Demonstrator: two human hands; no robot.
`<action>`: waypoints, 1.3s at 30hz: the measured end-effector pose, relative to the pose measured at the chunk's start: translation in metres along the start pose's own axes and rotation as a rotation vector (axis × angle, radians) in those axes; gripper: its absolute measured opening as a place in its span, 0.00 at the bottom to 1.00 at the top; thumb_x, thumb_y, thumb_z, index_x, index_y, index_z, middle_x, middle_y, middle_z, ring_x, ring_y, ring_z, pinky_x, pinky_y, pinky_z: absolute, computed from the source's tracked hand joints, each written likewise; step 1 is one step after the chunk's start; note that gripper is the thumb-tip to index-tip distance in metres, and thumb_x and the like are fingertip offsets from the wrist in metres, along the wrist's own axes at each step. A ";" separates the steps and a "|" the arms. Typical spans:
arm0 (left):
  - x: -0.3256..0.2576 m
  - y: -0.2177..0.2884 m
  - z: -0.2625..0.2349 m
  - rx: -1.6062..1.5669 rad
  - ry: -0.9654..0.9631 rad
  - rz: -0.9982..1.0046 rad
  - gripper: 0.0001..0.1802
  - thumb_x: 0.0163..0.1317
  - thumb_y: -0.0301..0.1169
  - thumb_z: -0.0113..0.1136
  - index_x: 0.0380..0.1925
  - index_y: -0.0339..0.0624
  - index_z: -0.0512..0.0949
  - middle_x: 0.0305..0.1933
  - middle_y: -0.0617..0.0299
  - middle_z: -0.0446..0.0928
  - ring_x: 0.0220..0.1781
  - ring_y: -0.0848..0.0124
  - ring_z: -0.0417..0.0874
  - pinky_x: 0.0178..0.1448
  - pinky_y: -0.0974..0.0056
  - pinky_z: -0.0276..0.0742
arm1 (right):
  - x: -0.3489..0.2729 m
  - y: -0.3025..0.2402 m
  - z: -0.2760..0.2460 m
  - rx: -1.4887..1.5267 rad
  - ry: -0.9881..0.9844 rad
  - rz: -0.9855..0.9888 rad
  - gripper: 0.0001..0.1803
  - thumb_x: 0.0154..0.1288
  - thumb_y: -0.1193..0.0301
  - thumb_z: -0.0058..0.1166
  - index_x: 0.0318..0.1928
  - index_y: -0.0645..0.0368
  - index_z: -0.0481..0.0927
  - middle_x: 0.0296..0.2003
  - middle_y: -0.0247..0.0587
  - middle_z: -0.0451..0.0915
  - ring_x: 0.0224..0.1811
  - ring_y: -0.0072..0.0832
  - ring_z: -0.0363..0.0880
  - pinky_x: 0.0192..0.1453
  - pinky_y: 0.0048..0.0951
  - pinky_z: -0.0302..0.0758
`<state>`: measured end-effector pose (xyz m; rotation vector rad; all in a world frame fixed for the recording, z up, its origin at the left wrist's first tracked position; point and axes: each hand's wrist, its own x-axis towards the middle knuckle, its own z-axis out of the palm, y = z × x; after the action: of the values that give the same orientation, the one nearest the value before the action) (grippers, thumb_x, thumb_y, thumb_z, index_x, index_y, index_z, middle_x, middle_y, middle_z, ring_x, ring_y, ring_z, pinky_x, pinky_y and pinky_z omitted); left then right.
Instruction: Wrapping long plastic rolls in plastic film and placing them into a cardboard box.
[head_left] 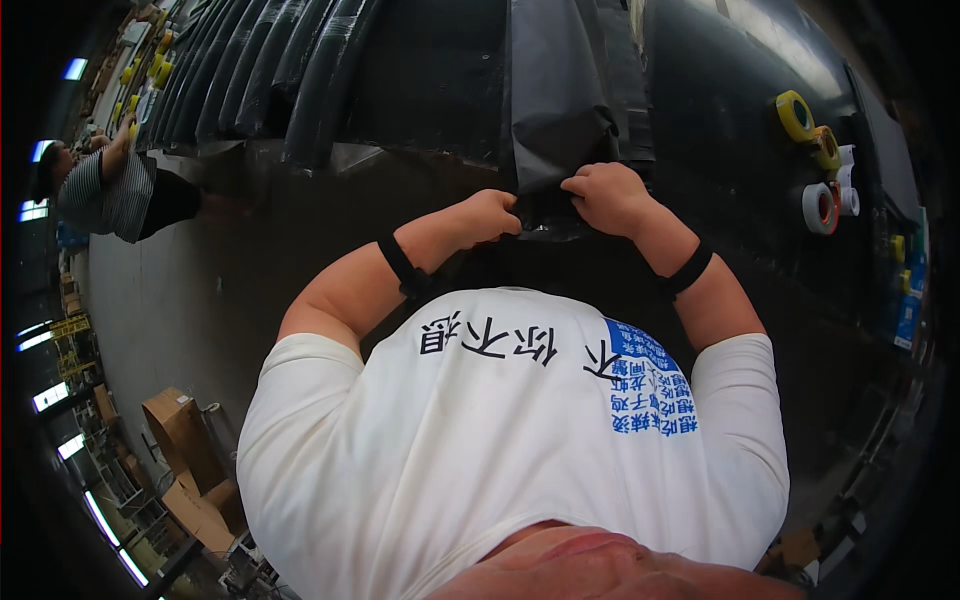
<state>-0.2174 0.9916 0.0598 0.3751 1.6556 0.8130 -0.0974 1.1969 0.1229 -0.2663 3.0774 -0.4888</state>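
Note:
A long dark grey plastic sheet [555,100] lies on the black work table and hangs down at its near edge. My left hand [490,217] is closed at the left corner of its near end, fingertips pinched together. On the other side, my right hand [612,195] pinches the right part of the same end, thumb and fingers bent. Between my hands a darker, shiny flap [548,212] shows below the sheet. Which layers lie between my fingertips is partly hidden.
Several black film-wrapped strips [268,70] lie side by side at the left of the table [430,90]. Tape rolls [795,117] stand on its right side. Another person [110,190] works at the far left. Cardboard boxes [185,440] stand on the floor at lower left.

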 end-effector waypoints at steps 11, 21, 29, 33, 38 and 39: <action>-0.013 -0.009 0.017 -0.132 -0.086 0.103 0.10 0.61 0.28 0.65 0.41 0.35 0.80 0.36 0.64 0.78 0.36 0.78 0.78 0.43 0.71 0.75 | 0.013 -0.033 0.034 0.202 0.005 0.050 0.13 0.52 0.61 0.66 0.39 0.49 0.84 0.37 0.32 0.78 0.45 0.34 0.79 0.47 0.36 0.78; -0.035 0.024 -0.019 1.142 0.725 0.872 0.44 0.49 0.37 0.72 0.68 0.58 0.64 0.77 0.60 0.48 0.80 0.63 0.44 0.78 0.53 0.51 | -0.015 -0.047 0.036 0.490 0.218 -0.062 0.11 0.44 0.69 0.72 0.25 0.51 0.79 0.32 0.30 0.78 0.39 0.35 0.78 0.43 0.33 0.76; -0.014 0.016 -0.019 0.829 0.771 0.872 0.36 0.50 0.26 0.67 0.63 0.42 0.69 0.69 0.56 0.63 0.75 0.57 0.58 0.75 0.57 0.59 | -0.050 -0.049 0.036 0.788 0.275 0.272 0.16 0.54 0.73 0.69 0.44 0.61 0.81 0.43 0.41 0.77 0.36 0.29 0.80 0.42 0.26 0.79; -0.012 -0.027 -0.010 -0.217 0.047 0.262 0.28 0.56 0.27 0.65 0.58 0.33 0.71 0.53 0.58 0.76 0.56 0.70 0.76 0.61 0.66 0.72 | -0.025 -0.049 0.044 0.605 0.275 0.272 0.17 0.57 0.69 0.66 0.46 0.58 0.83 0.38 0.39 0.78 0.34 0.32 0.80 0.40 0.29 0.77; -0.030 0.001 0.008 0.212 0.029 0.226 0.07 0.59 0.30 0.66 0.29 0.37 0.80 0.24 0.69 0.75 0.28 0.80 0.71 0.34 0.69 0.69 | -0.003 -0.047 0.057 0.494 0.200 0.268 0.12 0.56 0.67 0.65 0.41 0.55 0.84 0.34 0.37 0.78 0.35 0.38 0.79 0.39 0.33 0.76; -0.025 -0.005 0.012 0.201 0.091 0.253 0.09 0.58 0.31 0.66 0.24 0.38 0.79 0.19 0.68 0.73 0.24 0.79 0.69 0.31 0.67 0.68 | 0.000 -0.047 0.057 0.500 0.169 0.271 0.10 0.55 0.67 0.64 0.38 0.55 0.84 0.33 0.37 0.78 0.35 0.38 0.80 0.39 0.34 0.76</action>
<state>-0.1989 0.9760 0.0737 0.7084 1.8044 0.8624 -0.0874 1.1355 0.0833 0.2082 2.9356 -1.2779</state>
